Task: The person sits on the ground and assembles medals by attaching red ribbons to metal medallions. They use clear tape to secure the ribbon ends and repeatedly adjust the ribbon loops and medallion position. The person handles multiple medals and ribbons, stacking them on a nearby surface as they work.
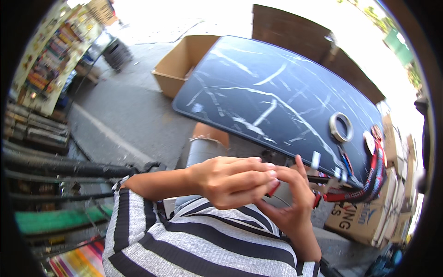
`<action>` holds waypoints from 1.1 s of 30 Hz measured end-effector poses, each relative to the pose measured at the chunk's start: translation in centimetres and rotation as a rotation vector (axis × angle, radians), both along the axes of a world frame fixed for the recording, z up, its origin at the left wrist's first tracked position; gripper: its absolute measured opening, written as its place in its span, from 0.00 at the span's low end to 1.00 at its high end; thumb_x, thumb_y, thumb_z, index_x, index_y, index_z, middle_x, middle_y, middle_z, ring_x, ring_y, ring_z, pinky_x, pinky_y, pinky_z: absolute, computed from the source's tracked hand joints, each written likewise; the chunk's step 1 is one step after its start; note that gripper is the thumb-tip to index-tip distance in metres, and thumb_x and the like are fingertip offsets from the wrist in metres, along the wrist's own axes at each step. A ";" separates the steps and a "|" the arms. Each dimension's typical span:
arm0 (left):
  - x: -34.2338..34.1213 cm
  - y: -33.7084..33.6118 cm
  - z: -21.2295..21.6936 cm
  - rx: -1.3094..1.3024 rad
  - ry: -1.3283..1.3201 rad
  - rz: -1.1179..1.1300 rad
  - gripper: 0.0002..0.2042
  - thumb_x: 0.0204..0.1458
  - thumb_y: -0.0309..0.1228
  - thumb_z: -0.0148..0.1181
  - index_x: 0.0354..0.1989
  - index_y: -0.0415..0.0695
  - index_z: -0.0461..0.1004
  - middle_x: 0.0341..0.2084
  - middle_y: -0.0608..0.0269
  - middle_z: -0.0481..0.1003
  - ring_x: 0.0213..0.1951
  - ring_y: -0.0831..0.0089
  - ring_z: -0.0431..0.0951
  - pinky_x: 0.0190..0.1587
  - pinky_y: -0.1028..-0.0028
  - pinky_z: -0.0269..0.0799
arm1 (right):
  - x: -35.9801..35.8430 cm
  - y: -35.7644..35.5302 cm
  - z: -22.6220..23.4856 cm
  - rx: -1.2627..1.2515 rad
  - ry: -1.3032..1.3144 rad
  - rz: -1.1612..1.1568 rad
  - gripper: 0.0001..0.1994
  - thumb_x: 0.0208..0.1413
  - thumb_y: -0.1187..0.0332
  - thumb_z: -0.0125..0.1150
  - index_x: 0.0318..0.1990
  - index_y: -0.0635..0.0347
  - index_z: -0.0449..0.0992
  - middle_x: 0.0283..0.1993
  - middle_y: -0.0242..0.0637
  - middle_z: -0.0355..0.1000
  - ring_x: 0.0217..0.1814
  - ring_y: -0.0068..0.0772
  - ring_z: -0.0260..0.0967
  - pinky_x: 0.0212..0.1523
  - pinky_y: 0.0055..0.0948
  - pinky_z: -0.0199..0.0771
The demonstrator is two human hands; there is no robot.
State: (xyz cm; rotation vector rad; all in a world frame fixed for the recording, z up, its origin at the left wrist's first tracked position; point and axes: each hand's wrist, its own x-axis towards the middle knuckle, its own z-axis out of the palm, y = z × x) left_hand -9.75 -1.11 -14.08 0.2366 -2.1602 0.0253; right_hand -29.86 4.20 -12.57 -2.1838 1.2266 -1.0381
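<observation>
The left hand is curling its fingers over a small red item, pinching it against the right hand, whose fingers are grasping it from below. Both are working just below the dark marbled bench, where a tape roll is lying.

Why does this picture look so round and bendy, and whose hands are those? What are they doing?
The picture comes from a small wide camera worn on a person's head, looking down. That lens bends straight edges, so everything looks round. The two hands belong to that person. The left hand and right hand meet in front of a striped sleeve and pinch something small and red; it is too hidden to name. In front is a dark marbled tabletop. On it lie a roll of tape and red and black straps hanging over its edge. Behind it sits an open cardboard box.
</observation>
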 end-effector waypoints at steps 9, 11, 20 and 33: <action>0.8 0.3 2.5 0.321 -0.114 -0.141 0.15 0.37 0.19 0.69 0.37 0.37 0.76 0.40 0.56 0.74 0.45 0.60 0.78 0.50 0.65 0.79 | -1.0 -0.8 0.5 -0.146 0.009 0.134 0.20 0.49 0.65 0.69 0.48 0.61 0.73 0.40 0.37 0.75 0.47 0.36 0.75 0.74 0.55 0.41; 1.6 0.0 1.8 0.519 -0.070 -0.094 0.26 0.35 0.22 0.74 0.47 0.43 0.71 0.45 0.57 0.71 0.50 0.62 0.74 0.58 0.60 0.71 | -1.2 -1.3 1.2 -0.151 0.000 0.163 0.19 0.50 0.66 0.69 0.49 0.60 0.73 0.40 0.38 0.75 0.47 0.36 0.75 0.74 0.56 0.40; 3.1 1.1 -9.7 1.004 -0.181 -0.059 0.61 0.22 0.46 0.85 0.67 0.34 0.53 0.63 0.50 0.61 0.66 0.59 0.59 0.67 0.65 0.53 | -0.1 -5.1 8.9 -0.272 -0.361 0.374 0.18 0.56 0.71 0.64 0.52 0.72 0.71 0.45 0.41 0.75 0.47 0.31 0.75 0.57 0.38 0.71; -3.8 0.0 -14.5 1.207 0.079 -0.269 0.38 0.28 0.37 0.84 0.52 0.41 0.73 0.44 0.62 0.77 0.45 0.73 0.77 0.49 0.72 0.74 | -1.8 -15.9 15.9 -0.052 -0.755 0.171 0.17 0.65 0.60 0.56 0.51 0.65 0.73 0.42 0.38 0.75 0.43 0.29 0.75 0.46 0.32 0.78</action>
